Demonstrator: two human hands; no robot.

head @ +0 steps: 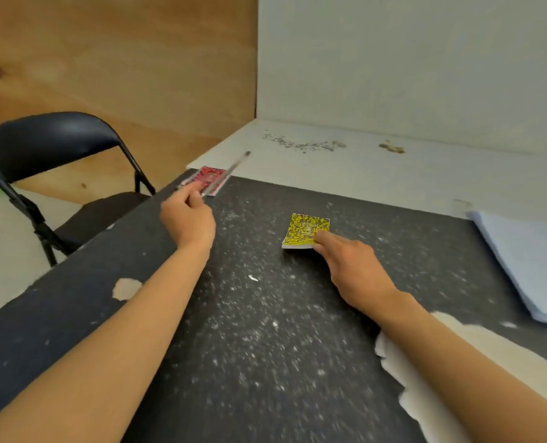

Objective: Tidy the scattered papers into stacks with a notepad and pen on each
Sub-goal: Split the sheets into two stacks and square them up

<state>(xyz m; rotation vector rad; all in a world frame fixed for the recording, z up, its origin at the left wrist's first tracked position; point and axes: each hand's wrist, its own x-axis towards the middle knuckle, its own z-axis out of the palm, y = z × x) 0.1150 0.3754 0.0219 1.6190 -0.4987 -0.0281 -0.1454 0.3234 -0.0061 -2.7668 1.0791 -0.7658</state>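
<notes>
Yellow notepad lies flat on the dark speckled desk, its near corner pinched in the grip of the right hand. Left hand pinches a clear pen, slanting up over a red notepad at the desk's far left edge. Beyond the right grip, at the right edge, lies a paper stack; bare desk lies between the hands.

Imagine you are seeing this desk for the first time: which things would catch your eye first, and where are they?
The yellow notepad stands out near the middle of the dark speckled table, gripped at its near corner by the right hand. At the far left edge a red notepad lies under a clear pen held by the left hand. A pale blue paper stack sits at the right.
</notes>
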